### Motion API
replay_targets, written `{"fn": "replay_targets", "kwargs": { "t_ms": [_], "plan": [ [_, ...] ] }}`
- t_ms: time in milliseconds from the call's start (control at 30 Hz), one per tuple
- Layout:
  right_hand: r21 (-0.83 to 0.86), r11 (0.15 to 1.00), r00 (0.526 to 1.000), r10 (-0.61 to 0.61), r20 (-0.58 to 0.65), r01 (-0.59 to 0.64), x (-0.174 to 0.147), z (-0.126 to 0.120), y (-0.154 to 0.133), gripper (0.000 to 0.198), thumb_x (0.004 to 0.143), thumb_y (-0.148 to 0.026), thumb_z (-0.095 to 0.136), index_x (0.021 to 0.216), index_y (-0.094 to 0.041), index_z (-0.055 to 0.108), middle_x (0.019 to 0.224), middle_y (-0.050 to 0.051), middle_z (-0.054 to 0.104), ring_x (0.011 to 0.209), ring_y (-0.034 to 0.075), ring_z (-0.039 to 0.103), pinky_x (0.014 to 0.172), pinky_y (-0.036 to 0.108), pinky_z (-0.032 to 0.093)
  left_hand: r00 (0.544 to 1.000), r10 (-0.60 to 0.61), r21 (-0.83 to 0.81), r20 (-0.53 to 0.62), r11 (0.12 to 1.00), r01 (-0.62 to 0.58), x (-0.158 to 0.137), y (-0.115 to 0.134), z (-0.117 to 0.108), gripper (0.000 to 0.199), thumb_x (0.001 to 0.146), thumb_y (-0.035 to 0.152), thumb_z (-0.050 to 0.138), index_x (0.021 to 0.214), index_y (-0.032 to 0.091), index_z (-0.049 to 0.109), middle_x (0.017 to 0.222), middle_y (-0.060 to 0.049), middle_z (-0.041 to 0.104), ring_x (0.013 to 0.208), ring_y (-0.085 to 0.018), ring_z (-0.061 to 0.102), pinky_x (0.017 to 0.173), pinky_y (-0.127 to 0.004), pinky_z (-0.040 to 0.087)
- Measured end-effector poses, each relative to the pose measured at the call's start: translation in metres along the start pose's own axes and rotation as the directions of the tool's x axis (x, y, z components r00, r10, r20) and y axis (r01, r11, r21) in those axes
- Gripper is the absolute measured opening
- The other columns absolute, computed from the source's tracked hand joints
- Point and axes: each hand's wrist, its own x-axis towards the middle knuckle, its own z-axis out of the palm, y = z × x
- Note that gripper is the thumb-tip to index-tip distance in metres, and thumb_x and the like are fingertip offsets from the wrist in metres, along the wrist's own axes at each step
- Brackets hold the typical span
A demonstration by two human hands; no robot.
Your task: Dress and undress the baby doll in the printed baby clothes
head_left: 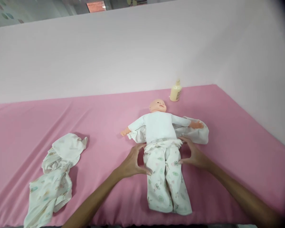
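So the baby doll (158,126) is on its back on the pink table (104,126), printed pants (156,177) at its waist. Left hand (133,163) and right hand (196,155) flank the pants, fingers curved wide open, no cloth visibly pinched. I'd work both sides evenly, so the bunched waistband (165,143) sits flat.

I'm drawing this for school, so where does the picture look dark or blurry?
In the head view, darkness rims the right edge; soft shadow lies beside the crumpled clothes; the label on the bottle is too fuzzy to read; the patterned trousers look fairly clear.
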Motion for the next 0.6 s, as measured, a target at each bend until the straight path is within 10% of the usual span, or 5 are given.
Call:
{"fn": "replay_targets", "kwargs": {
  "t_ms": [233, 600],
  "plan": [
    [0.122, 0.988, 0.995, 0.097, 0.019, -0.099, 0.003, 0.012, -0.002, 0.103, 0.057, -0.05, 0.091, 0.141, -0.026, 0.036, 0.147, 0.013, 0.044, 0.137, 0.036, 0.042, 0.109, 0.052, 0.043, 0.994, -0.105, -0.045, -0.011, 0.993, 0.105, 0.0, 0.004, 0.018, 0.126, 0.047, 0.058, 0.093, 0.149, 0.029, 0.024, 0.156, -0.014, 0.022, 0.143, -0.038, 0.028, 0.116, -0.055, 0.034],
    [0.172, 0.969, 0.982, 0.187, -0.029, -0.179, -0.019, 0.031, -0.027, 0.051, 0.075, -0.05, 0.078, 0.108, -0.022, 0.052, 0.102, 0.005, 0.061, 0.091, 0.023, 0.061, 0.076, 0.036, 0.054, 0.97, -0.244, -0.161, -0.007, 0.957, 0.239, -0.022, 0.007, 0.034, 0.083, 0.068, 0.058, 0.083, 0.131, 0.02, 0.043, 0.122, -0.011, 0.053, 0.123, -0.032, 0.05, 0.1, -0.049, 0.048]
  ]
}}
